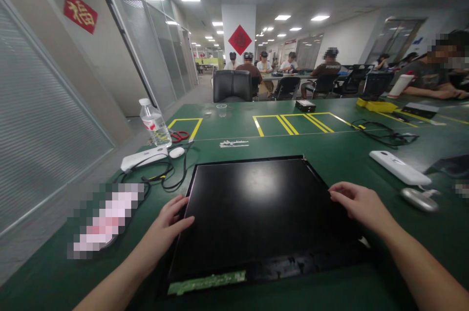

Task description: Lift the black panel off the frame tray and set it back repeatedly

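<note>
A flat black monitor screen (252,213) lies face up on the green table in front of me, its glossy surface reflecting a ceiling light. Torn green tape (207,282) sticks along its near edge. My left hand (170,225) grips the left edge, thumb on top and fingers at the side. At the right edge my right hand (355,201) is closed, with thumb and forefinger pinching the rim; its other fingers are partly hidden.
On the left stand a water bottle (156,125), red scissors (179,136), a white device (143,158) and black cables (170,174). A blurred-out pink item (110,218) lies nearer. At right are a white power bank (398,168) and a silver mouse (419,199). People sit beyond.
</note>
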`<state>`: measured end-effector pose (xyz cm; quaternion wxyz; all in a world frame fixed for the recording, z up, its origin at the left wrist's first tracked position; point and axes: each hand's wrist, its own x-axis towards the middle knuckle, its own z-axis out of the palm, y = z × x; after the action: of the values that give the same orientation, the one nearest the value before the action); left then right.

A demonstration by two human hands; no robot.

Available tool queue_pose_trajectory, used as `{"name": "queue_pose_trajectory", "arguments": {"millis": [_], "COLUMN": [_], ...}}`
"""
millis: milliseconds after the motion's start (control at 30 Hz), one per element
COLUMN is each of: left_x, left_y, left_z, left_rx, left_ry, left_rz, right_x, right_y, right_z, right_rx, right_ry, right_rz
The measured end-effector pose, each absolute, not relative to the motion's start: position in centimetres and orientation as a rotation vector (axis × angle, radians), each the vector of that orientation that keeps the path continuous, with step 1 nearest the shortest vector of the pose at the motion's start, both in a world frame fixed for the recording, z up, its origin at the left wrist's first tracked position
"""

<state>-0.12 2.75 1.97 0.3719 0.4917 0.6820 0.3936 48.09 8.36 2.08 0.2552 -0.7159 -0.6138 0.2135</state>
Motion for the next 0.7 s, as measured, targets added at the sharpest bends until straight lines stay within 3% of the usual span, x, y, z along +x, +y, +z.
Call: {"name": "queue_pose_trajectory", "arguments": {"millis": [700], "left_x": [-0.3], "left_y": [3.3], "left_z": [0.3], "left_rx": [1.493], "left_ry": [1.880], "left_rz": [0.937], "right_x": [47.4], "right_y": [8.2], "right_z": [2.4], "right_rx": [-1.945], "right_ry": [-1.611], "right_rz": [0.594]}}
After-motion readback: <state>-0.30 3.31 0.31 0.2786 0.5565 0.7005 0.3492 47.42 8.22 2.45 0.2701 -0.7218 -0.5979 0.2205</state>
